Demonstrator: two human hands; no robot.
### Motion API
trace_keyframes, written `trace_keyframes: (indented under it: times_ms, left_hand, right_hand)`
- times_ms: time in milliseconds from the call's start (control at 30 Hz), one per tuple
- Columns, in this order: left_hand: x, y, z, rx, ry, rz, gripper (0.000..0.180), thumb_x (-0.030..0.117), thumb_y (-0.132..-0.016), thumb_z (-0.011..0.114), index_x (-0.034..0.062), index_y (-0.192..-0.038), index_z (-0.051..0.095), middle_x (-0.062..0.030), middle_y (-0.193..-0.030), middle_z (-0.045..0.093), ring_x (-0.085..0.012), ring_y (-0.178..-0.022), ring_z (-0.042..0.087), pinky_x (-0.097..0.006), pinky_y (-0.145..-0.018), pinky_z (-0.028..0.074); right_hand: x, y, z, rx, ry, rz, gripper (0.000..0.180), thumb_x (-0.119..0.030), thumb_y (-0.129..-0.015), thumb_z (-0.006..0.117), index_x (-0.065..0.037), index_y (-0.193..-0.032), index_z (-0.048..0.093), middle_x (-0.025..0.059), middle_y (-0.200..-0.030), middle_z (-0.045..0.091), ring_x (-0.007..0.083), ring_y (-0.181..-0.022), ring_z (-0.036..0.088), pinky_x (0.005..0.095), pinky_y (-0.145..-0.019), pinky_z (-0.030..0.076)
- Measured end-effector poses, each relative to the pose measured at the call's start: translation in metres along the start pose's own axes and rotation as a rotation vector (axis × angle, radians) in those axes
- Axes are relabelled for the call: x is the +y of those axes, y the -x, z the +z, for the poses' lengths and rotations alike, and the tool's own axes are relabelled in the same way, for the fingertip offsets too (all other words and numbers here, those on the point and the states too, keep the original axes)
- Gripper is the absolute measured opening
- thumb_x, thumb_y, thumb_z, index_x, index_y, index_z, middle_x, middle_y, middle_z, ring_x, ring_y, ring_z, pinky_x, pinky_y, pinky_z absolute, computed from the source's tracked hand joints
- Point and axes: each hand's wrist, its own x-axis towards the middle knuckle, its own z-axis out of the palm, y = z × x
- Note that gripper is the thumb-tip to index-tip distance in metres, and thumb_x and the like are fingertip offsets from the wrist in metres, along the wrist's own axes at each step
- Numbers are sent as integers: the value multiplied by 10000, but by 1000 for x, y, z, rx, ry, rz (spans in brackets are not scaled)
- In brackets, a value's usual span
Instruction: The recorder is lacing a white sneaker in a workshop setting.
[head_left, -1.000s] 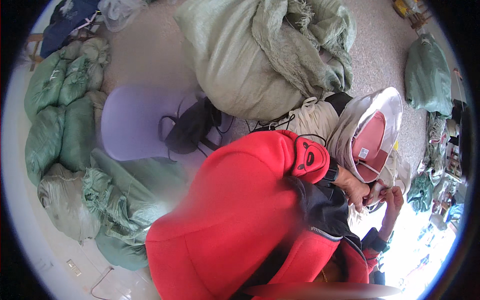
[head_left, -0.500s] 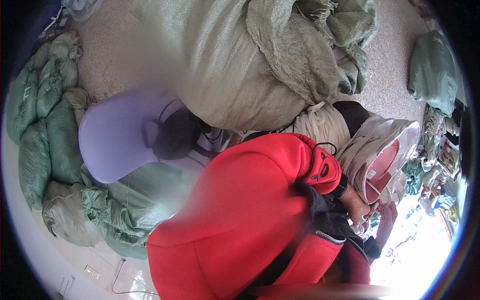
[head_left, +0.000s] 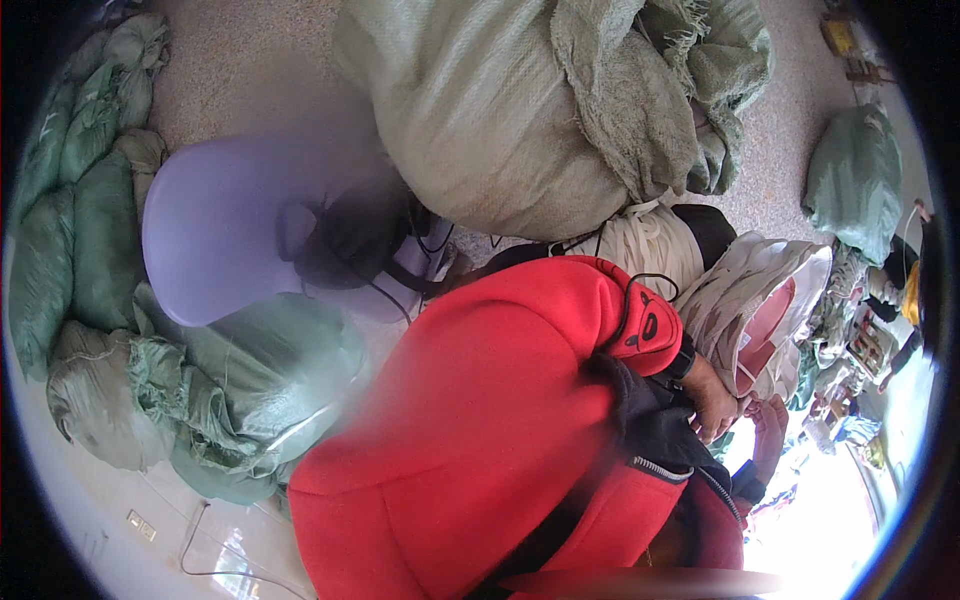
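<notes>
Though creased and rippled along the outside, probably light and soft to handle: a cream fabric bundle point(head_left: 724, 288) with a smooth pink inner face point(head_left: 768, 322), set below and to the right of the large woven sack point(head_left: 490, 120). Best gripped by the gathered outer wall, since likely to sag if taken by the thin pale rim alone; not fragile or slippery, by the look. At the bundle's end farthest from the sack, left hand point(head_left: 712, 402) with fingers curled in, right hand point(head_left: 768, 428) close beside with fingers bent; cannot tell whether clamped on the edge or only touching. Just under the sack, pale folded strips point(head_left: 652, 247); to its left, a smooth, curved lilac chair point(head_left: 205, 230). Coarse, bulging weave on the sack, frayed along an upper fold.
</notes>
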Motion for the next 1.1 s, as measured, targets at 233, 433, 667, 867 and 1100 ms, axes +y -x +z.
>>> trace_keyframes:
  times_ms: [233, 433, 667, 867, 1100]
  left_hand:
    - [-8, -7, -7, -33, -120, 33, 257, 228, -736, 800, 37, -878, 706, -76, -886, 697, -178, -739, 667, -311, -620, 523]
    - [45, 58, 10, 9, -411, 150, 151, 131, -782, 732, 8, -867, 718, -82, -845, 704, -173, -788, 658, -331, -706, 501]
    - [84, 100, 14, 149, -580, 177, 126, 95, -759, 727, 21, -861, 733, -77, -889, 716, -186, -850, 672, -336, -750, 513]
    - [107, 121, 29, 250, -541, 145, 110, 98, -748, 710, 72, -845, 757, -41, -812, 706, -159, -734, 676, -307, -601, 527]
    - [114, 134, 41, 182, -558, -131, 269, 123, -786, 720, 6, -1027, 703, -126, -929, 709, -228, -876, 668, -353, -745, 518]
  right_hand:
    - [1, 2, -3, -109, 157, -23, 140, -167, -957, 571, -68, -863, 536, 40, -838, 631, 112, -789, 585, 272, -757, 465]
    - [26, 11, -8, -51, 131, -112, 145, -192, -973, 576, -81, -886, 540, 28, -859, 638, 102, -770, 580, 241, -730, 452]
    - [26, 2, -8, -99, 141, -214, 168, -212, -969, 592, -88, -856, 577, 4, -804, 649, 82, -696, 591, 234, -680, 453]
    - [32, 1, -8, -59, 134, -230, 180, -219, -967, 590, -81, -853, 573, 6, -795, 634, 82, -695, 568, 236, -689, 451]
    - [42, 5, -6, -29, 114, -299, 190, -238, -972, 591, -82, -864, 586, -1, -803, 633, 78, -694, 577, 233, -686, 459]
